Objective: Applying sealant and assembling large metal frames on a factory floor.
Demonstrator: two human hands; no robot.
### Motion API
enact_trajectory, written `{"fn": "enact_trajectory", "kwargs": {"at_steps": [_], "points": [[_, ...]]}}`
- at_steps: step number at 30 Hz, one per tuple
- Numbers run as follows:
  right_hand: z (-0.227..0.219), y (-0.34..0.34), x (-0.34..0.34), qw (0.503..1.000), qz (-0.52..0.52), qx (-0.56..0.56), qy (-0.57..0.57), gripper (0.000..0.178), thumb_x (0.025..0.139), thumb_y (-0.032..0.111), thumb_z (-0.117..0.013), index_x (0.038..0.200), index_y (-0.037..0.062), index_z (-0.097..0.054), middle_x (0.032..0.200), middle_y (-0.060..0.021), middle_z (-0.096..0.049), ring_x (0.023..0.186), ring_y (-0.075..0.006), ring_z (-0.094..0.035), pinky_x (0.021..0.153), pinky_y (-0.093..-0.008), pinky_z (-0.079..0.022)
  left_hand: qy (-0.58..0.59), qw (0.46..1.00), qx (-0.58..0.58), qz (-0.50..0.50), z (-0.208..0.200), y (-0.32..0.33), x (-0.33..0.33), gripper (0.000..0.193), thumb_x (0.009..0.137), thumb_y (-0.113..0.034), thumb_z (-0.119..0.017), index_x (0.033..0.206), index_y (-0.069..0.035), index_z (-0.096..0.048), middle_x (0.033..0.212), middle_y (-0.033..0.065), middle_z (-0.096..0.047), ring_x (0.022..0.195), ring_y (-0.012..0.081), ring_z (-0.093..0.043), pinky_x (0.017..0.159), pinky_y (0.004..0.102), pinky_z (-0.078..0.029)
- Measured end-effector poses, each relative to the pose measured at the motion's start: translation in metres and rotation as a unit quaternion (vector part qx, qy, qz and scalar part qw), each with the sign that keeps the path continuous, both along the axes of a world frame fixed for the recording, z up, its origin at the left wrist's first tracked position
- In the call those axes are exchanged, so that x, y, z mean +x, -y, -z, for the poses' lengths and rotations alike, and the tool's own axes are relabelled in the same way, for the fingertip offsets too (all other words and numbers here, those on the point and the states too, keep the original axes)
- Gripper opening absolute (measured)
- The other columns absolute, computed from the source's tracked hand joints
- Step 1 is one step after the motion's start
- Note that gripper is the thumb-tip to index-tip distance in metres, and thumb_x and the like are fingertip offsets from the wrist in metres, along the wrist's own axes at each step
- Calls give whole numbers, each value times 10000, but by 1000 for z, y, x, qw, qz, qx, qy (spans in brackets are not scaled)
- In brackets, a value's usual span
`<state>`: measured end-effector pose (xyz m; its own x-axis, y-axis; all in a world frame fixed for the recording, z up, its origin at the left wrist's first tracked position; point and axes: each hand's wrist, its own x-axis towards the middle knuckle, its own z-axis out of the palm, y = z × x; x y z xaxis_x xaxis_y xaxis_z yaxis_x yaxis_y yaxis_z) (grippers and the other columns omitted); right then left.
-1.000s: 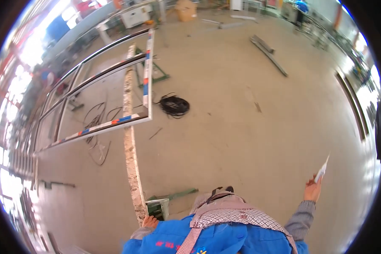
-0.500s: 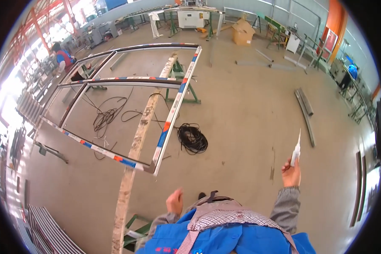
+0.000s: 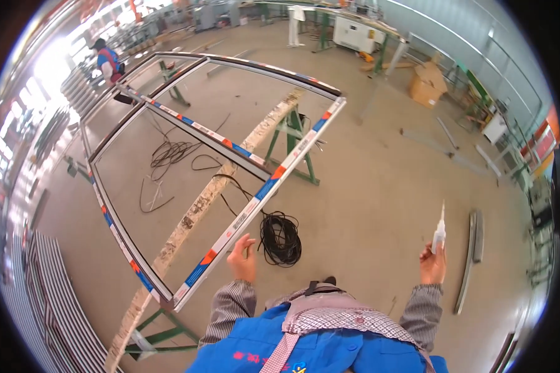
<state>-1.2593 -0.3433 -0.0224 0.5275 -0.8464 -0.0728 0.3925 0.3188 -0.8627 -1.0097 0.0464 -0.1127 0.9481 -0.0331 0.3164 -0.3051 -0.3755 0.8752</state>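
A small white squeeze bottle [image 3: 439, 237] with a long thin nozzle points upward in my right hand [image 3: 433, 267], whose fingers close round its lower part. My left hand [image 3: 242, 261] holds nothing; its fingers are apart and slightly bent. It is beside the near rail of a large window frame [image 3: 227, 237], and I cannot tell whether it touches. Red, white and blue film strips cover the frame's rails. A crossbar divides it, and its openings show the floor below. The frame lies flat, raised on supports.
A worn wooden beam [image 3: 196, 211] runs under the frame on green trestles [image 3: 292, 149]. Coiled black cable [image 3: 280, 239] lies on the floor near my left hand. Metal bars [image 3: 468, 267] lie at right, striped profiles [image 3: 59, 298] at left. A co-worker [image 3: 107, 62] stands beyond the frame.
My view has turned left and the frame appears closer. My left hand has come up and forward beside its rail, fingers opening. The bottle stays in my right hand.
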Motion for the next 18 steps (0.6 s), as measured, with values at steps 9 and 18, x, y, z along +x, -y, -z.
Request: {"fn": "enact_trajectory", "kwargs": {"at_steps": [9, 18], "points": [[-28, 106, 275, 951, -298, -74, -22, 262, 906, 260, -492, 1080, 67, -462, 817, -46, -552, 640, -114, -520, 560, -239, -447, 7, 973, -38, -228, 2, 63, 48, 286, 776, 86, -491, 1039, -6, -555, 836, 92, -658, 800, 146, -618, 793, 270, -456], [12, 116, 434, 874, -476, -46, -85, 334, 881, 197, -525, 1168, 58, -426, 788, -66, -542, 638, -128, -508, 558, -243, -422, -67, 945, -122, -296, -25, 130, 109, 272, 807, 95, -456, 1058, 11, -521, 893, 103, -623, 869, 139, -594, 832, 255, -429]]}}
